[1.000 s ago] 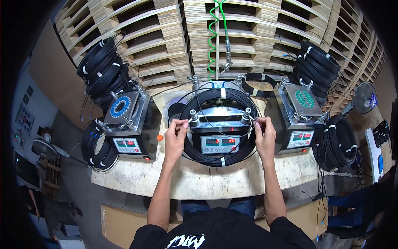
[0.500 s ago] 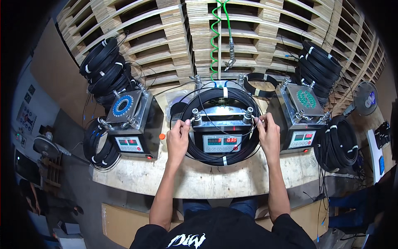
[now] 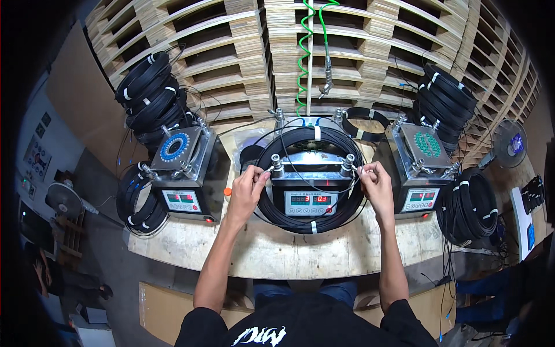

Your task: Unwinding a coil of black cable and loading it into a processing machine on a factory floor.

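A box-shaped polishing machine [image 3: 279,196] with a lit red and green display stands in front of me on the bench. Around it hangs a large coil of black cable [image 3: 315,226] tied with white bands. My left hand [image 3: 248,188] is closed in a pinch on the small lever of the left metal clamp post [image 3: 277,166]. On the other side, my right hand [image 3: 377,184] pinches the lever at the right clamp post [image 3: 348,165]. Fingertips partly cover both levers. A loose loop of cable crosses the machine's front.
Similar machines flank it, one with a blue ring fixture [image 3: 174,147], one with a green fixture [image 3: 428,145]. Cable coils [image 3: 147,92] are stacked behind. A green air hose [image 3: 325,40] hangs before wooden pallets [image 3: 243,52]. An orange cap [image 3: 228,191] lies left; fans stand both sides.
Both hands stay at the clamp levers, with the wrists slightly turned and the fingers more curled. The middle machine's display reading has changed. The whole view has shifted a little.
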`<action>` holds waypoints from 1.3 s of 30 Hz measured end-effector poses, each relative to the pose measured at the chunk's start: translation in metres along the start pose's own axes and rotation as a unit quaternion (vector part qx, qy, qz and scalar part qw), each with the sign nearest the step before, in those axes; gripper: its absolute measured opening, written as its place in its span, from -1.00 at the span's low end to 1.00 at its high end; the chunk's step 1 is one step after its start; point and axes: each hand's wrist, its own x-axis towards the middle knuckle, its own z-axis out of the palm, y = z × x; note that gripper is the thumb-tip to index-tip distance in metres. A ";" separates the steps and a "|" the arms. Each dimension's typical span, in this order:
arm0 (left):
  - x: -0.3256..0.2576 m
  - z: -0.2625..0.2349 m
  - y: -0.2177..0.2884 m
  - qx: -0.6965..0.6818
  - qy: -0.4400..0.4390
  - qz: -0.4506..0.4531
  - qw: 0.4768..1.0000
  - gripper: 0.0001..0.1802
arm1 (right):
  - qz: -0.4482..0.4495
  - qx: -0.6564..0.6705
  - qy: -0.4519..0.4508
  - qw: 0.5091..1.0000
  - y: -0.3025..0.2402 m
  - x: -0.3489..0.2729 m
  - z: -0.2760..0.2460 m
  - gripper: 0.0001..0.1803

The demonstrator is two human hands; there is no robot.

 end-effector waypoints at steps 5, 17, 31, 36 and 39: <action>0.000 0.008 0.006 -0.061 0.030 -0.024 0.997 -0.83 | -0.111 -0.112 0.032 0.987 0.022 0.007 -0.001 -0.84; 0.032 -0.029 0.004 0.093 -0.076 0.119 0.986 -0.69 | 0.056 0.008 -0.092 0.994 0.008 0.038 -0.040 -0.60; 0.128 0.007 -0.069 -0.396 -0.174 -0.297 0.851 -0.42 | 0.010 0.013 -0.154 0.988 0.026 0.137 0.014 -0.59; 0.157 0.021 -0.079 -0.468 -0.176 -0.311 0.808 -0.39 | 0.105 0.113 -0.076 0.985 0.027 0.170 0.013 -0.51; 0.195 0.044 -0.113 -0.433 -0.085 -0.375 0.816 -0.48 | 0.165 0.126 -0.094 0.974 0.021 0.204 0.029 -0.57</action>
